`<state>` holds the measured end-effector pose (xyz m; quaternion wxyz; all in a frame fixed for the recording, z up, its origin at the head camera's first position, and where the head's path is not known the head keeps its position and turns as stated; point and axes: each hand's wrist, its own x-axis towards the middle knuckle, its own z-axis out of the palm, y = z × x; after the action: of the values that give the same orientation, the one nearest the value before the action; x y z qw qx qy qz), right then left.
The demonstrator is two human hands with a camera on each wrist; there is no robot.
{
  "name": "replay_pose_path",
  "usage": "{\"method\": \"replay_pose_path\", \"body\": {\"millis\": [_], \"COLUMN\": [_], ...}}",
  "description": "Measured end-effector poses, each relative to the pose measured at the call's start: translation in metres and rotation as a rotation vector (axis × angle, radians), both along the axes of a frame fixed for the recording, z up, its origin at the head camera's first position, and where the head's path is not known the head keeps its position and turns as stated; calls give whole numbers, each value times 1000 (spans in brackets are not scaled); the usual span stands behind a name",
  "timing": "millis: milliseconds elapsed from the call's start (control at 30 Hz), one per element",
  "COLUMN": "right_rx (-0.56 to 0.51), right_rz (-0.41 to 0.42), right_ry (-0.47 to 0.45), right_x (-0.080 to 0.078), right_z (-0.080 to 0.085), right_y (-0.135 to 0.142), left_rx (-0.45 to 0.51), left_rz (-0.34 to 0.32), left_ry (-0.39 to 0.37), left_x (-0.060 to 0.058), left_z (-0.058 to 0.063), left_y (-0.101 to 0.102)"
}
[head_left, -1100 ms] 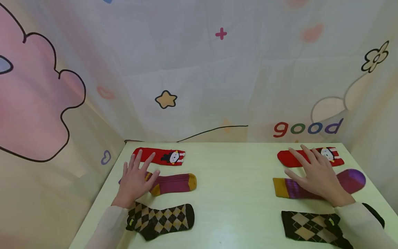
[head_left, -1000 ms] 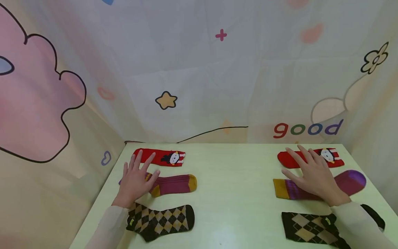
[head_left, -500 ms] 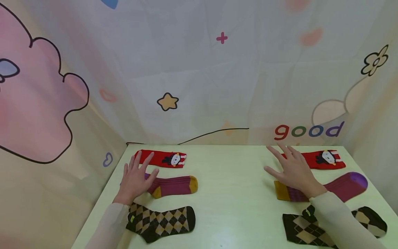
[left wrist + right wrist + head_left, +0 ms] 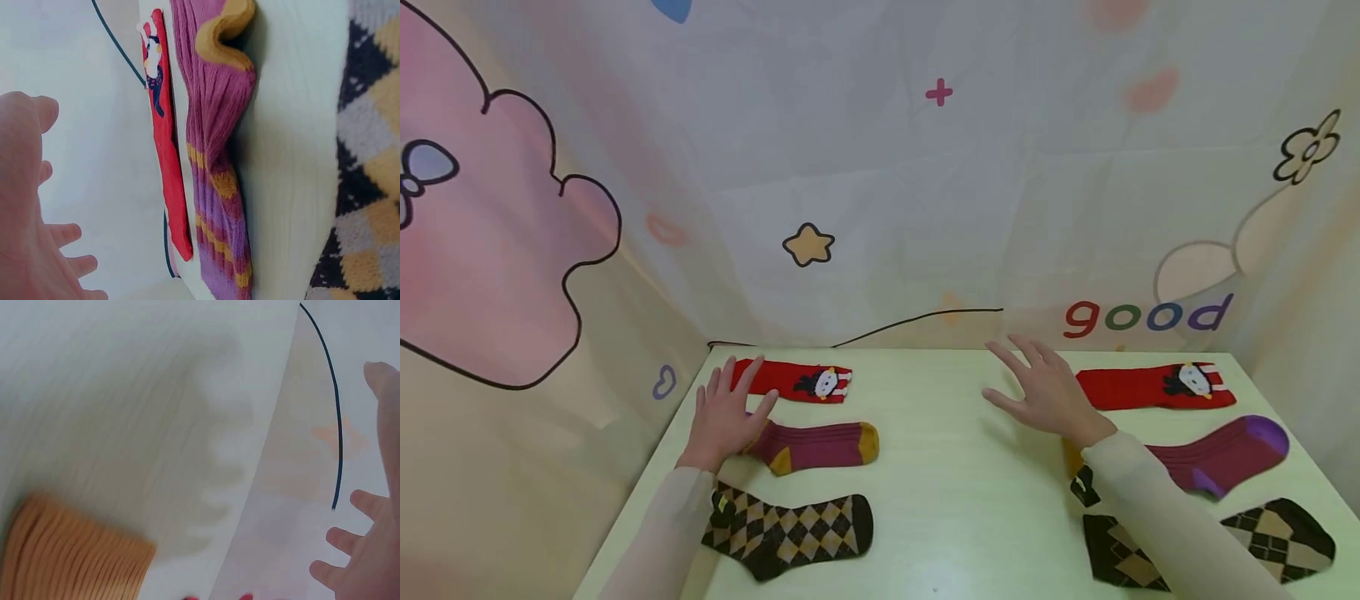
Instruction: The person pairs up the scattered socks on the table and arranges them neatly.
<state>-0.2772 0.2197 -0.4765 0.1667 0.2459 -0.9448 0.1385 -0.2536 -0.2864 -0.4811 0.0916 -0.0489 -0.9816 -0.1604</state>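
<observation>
My left hand (image 4: 724,423) hovers with fingers spread at the left, overlapping a red sock (image 4: 778,381) with a cartoon face and a maroon sock (image 4: 823,446) with mustard toe and heel. In the left wrist view that hand (image 4: 25,206) holds nothing, and the maroon sock shows purple and mustard stripes. Below it lies a dark argyle sock (image 4: 805,529). My right hand (image 4: 1048,393), fingers spread and holding nothing, is over the table just left of another red sock (image 4: 1123,388). Its sleeve partly hides a second maroon sock (image 4: 1232,454) with purple toe and a second argyle sock (image 4: 1281,533).
The pale table (image 4: 940,500) has bare surface between the two columns of socks. A printed curtain (image 4: 880,183) hangs behind its back edge and along both sides. A small dark device (image 4: 1084,486) with a yellow mark shows at the right cuff.
My right hand has moved left, off the right-hand socks, uncovering more of the red and maroon ones. My left hand stays nearly where it was. The socks lie as before.
</observation>
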Motion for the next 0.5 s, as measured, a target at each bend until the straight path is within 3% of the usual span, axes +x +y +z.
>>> {"method": "replay_pose_path", "body": {"millis": [300, 500], "right_rx": [-82, -99], "right_rz": [65, 119], "right_ry": [-80, -97], "right_x": [-17, -27], "right_z": [-1, -2], "right_y": [-46, -74], "left_rx": [21, 14], "left_rz": [7, 37], "left_ry": [54, 37], "left_x": [-10, -21], "left_z": [4, 6], "left_y": [-12, -21]}}
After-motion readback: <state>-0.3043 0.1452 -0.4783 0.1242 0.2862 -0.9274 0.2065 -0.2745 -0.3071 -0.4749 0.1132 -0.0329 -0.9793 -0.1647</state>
